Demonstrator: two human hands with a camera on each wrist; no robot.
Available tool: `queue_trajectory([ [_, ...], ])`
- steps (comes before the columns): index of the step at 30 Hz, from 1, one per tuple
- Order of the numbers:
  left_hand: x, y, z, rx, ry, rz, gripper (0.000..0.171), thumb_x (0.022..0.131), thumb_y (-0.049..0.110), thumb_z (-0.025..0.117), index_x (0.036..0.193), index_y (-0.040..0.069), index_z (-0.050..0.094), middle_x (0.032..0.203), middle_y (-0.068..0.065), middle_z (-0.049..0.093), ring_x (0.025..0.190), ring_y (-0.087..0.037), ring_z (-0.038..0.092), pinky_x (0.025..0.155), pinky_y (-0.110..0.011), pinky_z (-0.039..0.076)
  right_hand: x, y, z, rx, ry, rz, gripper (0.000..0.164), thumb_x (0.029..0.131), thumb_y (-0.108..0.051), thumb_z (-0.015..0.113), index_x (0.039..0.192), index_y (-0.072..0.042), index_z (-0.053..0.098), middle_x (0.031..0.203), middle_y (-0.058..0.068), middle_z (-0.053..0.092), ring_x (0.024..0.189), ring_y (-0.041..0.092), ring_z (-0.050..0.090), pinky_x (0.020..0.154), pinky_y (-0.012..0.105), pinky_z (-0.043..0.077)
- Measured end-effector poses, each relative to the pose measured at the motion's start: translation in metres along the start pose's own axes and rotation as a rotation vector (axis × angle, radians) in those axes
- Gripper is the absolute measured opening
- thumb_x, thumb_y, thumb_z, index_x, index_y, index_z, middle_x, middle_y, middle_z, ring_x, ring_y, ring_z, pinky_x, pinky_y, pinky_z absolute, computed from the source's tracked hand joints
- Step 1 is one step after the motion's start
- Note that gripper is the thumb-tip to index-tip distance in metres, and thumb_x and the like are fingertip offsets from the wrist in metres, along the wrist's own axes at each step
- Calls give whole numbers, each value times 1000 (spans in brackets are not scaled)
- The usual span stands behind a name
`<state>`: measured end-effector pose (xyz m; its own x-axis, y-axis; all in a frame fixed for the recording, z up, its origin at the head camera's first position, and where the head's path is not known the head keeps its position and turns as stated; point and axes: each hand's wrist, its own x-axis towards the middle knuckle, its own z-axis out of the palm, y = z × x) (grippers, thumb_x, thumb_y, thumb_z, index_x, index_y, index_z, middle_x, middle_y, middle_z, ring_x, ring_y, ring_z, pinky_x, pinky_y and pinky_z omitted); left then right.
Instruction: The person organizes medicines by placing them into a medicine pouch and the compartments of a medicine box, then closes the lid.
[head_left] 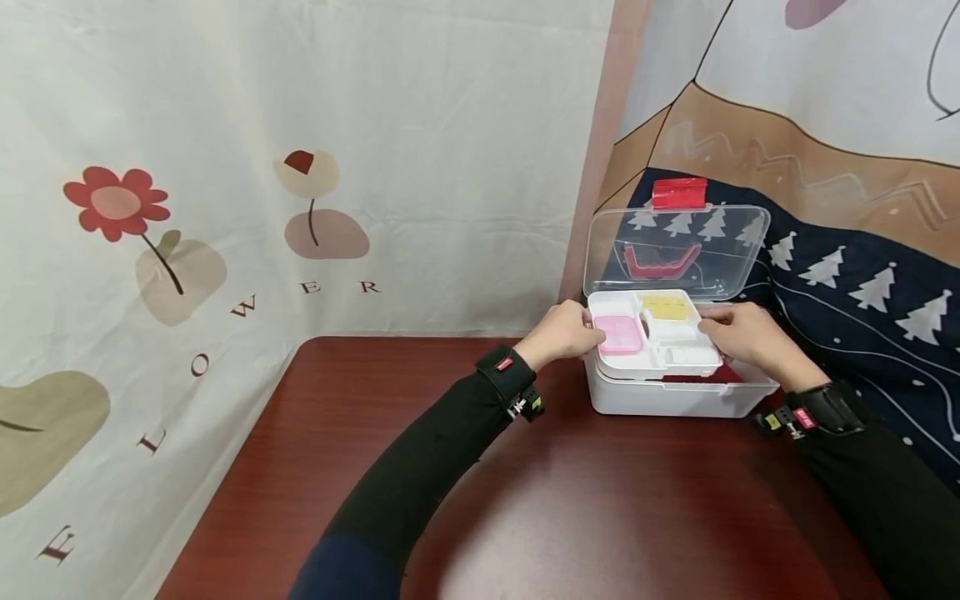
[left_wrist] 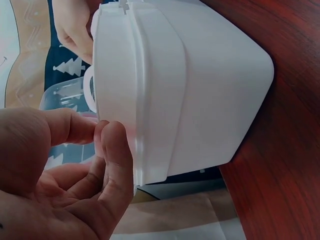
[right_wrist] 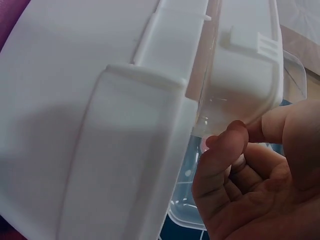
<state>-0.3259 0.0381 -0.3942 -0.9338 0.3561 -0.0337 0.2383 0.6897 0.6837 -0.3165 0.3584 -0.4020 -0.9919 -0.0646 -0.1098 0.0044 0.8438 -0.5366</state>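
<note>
A white compartment tray sits tilted at the mouth of a white storage box, with a pink lid at its left and a yellow patch at the back. My left hand pinches the tray's left edge between thumb and fingers. On the opposite side, my right hand grips the right edge. In the right wrist view, the tray's end stands above the box wall, with a gap between them. Something dark red shows inside the box, mostly hidden under the tray.
The box's clear lid stands open behind it, with a red latch on top and a pink handle. A brown table lies below. Patterned cloth hangs at the back and right, close to the box.
</note>
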Motion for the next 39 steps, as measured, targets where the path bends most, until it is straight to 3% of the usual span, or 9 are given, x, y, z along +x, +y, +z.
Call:
queue_trajectory([
  [9, 0, 2, -1, -44, -1, -3, 28, 101, 23, 72, 75, 13, 72, 61, 5, 70, 53, -6, 70, 59, -21, 50, -3, -4, -5, -6, 22, -27, 58, 111, -32, 54, 155, 4, 57, 63, 0, 58, 60, 23, 64, 55, 33, 41],
  [18, 0, 1, -1, -27, -17, -8, 28, 101, 24, 71, 75, 13, 72, 68, -3, 76, 54, -7, 70, 61, -22, 48, -1, 2, -2, 0, -15, -32, 57, 111, -30, 54, 154, 6, 57, 70, 3, 59, 66, 23, 64, 58, 32, 44],
  [25, 0, -3, 3, -39, -25, -22, 25, 101, 23, 72, 78, 13, 69, 70, -2, 74, 57, -8, 71, 61, -22, 50, -1, 5, 2, -32, -1, -36, 55, 111, -30, 55, 152, 6, 60, 84, 12, 67, 74, 23, 65, 65, 33, 45],
  [30, -1, -6, 5, -33, -42, -30, 29, 101, 20, 71, 73, 12, 70, 72, -6, 78, 58, -9, 69, 59, -23, 46, -1, 5, 7, -30, -49, -19, 56, 110, -28, 55, 152, 9, 58, 69, 4, 63, 66, 21, 63, 63, 33, 44],
  [35, -1, -8, 7, -52, -49, -25, 26, 101, 15, 73, 75, 9, 72, 66, -1, 75, 54, -8, 69, 57, -20, 51, -1, 6, 10, 15, -102, 8, 60, 110, -28, 55, 157, 9, 52, 64, -1, 59, 60, 19, 61, 55, 33, 44],
  [39, -1, -10, 8, -91, -65, -39, 16, 101, 13, 74, 88, 3, 74, 73, -5, 79, 68, -23, 81, 59, -21, 56, -2, 7, 10, 16, -143, 4, 63, 110, -29, 55, 160, 8, 48, 66, 0, 60, 60, 18, 62, 54, 32, 48],
])
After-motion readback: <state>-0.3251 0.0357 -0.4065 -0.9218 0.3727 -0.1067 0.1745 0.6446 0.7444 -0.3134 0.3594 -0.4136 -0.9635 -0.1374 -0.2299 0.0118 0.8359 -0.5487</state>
